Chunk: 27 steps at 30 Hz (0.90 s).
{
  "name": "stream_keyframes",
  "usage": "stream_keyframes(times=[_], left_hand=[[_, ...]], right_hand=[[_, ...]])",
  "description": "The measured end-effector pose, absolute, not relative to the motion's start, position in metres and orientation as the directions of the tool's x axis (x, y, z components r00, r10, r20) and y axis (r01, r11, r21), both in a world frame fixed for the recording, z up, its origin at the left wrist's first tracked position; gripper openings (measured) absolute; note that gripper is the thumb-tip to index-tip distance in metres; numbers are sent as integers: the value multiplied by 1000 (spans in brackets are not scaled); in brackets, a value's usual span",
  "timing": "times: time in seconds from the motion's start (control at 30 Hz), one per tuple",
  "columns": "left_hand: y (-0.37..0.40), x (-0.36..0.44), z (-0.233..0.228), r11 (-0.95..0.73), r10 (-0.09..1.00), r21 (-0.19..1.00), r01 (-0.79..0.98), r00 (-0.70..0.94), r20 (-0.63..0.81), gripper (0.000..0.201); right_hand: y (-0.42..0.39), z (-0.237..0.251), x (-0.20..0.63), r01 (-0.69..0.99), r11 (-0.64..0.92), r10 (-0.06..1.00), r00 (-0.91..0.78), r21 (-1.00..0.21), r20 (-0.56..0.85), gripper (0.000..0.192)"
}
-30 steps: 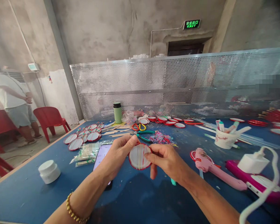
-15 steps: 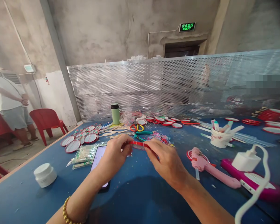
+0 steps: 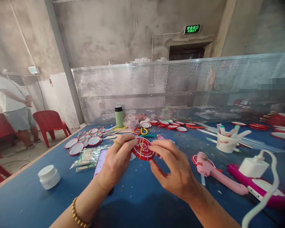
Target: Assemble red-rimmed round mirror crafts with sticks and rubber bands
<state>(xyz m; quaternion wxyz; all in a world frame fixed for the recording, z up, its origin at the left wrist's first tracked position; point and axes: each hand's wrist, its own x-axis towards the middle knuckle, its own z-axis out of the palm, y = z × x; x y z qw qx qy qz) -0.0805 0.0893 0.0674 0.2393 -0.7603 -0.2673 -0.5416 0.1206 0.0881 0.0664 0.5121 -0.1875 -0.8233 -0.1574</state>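
Head view: we're looking down at our two hands over the blue desk [image 3: 142, 202], disc held between them.
Disc: small round red-rimmed disc [image 3: 143, 148], printed red face twd us, yellow band across it; up off the desk, just in front of us, mid-frame.
Why held so: both hands pinch opp. edges, so the face stays tilted up where we can see it & work the band, we'd judge.
Left hand: left hand [image 3: 116, 160] closed on disc's left rim, thumb & fingers together, ring on one finger, bead bracelet at wrist.
Right hand: right hand [image 3: 174, 167] fingertips pinched at right rim, other fingers curled under, not spread.
Under left hand: phone [image 3: 101, 160] flat on desk, partly covered.
Nearby: scissors [image 3: 140, 130] & loose bands just behind the disc; finished discs [image 3: 84, 141] in a cluster far-left; white jar [image 3: 48, 176] near left edge; pink glue gun [image 3: 212, 169] to the right, apart from hands.
Bkgd: a person stands off left by red chairs, not at our desk.
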Motion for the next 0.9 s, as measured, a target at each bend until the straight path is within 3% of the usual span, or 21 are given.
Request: stream_keyframes(times=[0.13,0.33,0.5,0.9], left_hand=[[91,-81,66,-737,186,-67,672,297,936,28],[92,-81,60,-714,311,-58,697,391,866,27],[93,-81,58,-713,353,-36,701,403,844,26],[93,-81,61,-750,441,77,657,409,799,24]], right_hand=[[83,66,121,413,907,108,-405,76,908,30],[85,65,116,417,909,183,-404,2,896,18],[86,66,114,397,916,227,-385,-62,894,16],[91,61,118,409,910,144,-458,64,877,25]])
